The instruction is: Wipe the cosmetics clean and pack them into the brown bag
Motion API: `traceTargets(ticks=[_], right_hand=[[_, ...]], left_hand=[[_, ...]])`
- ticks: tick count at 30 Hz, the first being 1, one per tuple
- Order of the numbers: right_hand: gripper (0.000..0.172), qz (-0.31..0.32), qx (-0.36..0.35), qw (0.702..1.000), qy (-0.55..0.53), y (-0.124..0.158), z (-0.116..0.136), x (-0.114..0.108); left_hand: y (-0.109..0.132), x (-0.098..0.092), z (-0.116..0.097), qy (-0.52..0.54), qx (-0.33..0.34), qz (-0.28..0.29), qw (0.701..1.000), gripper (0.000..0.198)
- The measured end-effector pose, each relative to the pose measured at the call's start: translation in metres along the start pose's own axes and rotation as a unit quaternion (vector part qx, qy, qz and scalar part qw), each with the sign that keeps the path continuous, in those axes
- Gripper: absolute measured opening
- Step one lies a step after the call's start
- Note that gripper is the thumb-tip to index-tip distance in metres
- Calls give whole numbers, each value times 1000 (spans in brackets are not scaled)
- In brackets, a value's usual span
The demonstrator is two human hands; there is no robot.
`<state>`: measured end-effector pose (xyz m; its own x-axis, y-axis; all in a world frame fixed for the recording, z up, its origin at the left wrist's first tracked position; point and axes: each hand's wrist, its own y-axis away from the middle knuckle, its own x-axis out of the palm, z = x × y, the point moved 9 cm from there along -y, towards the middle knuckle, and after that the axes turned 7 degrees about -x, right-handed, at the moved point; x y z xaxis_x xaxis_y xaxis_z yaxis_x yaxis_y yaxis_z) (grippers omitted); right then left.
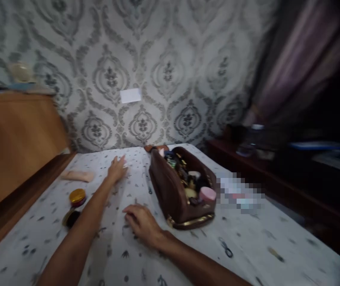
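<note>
My left hand [117, 170] reaches out over the white patterned sheet [140, 182]. Its fingers are bent round a small whitish thing, blurred and mostly hidden. Nearer to me, my right hand [142, 223] hovers low above the sheet with loosely curved fingers apart and nothing in them. Just to its right stands an unzipped dark brown toiletry bag [170, 190], packed with cosmetics, a pink-lidded jar [207, 194] among them. Left of my left arm lie a beige tube [78, 176], a gold-lidded jar [77, 196] and a round dark item [70, 218] partly covered by my forearm.
A wooden headboard or cabinet [14, 139] bounds the left side. Patterned wallpaper [166, 71] rises behind, with a white card [130, 95] on it. Beyond the sheet's right edge a plastic bottle [249, 141] stands on a dark red ledge [223, 153]. A blurred-out patch [241, 194] lies beside the bag.
</note>
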<state>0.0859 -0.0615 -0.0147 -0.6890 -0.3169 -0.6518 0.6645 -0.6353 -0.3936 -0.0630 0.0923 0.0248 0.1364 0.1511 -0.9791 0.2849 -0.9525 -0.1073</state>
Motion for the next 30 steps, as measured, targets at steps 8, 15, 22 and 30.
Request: traceTargets(ticks=[8,15,22,30], right_hand=[[35,37,11,999,30,-3,-1,-1],[60,-41,76,996,16,2,-7,-24],[42,-1,80,996,40,-6,-10,-14],[50,-28,81,996,-28,-17,-19,-2]], left_hand=[[5,10,-19,-42,32,3,999,42],[74,5,-11,-77,81,15,994,47],[155,-3,-11,-96,86,42,991,47],[161,-12,-19,-96,87,22,991,49]])
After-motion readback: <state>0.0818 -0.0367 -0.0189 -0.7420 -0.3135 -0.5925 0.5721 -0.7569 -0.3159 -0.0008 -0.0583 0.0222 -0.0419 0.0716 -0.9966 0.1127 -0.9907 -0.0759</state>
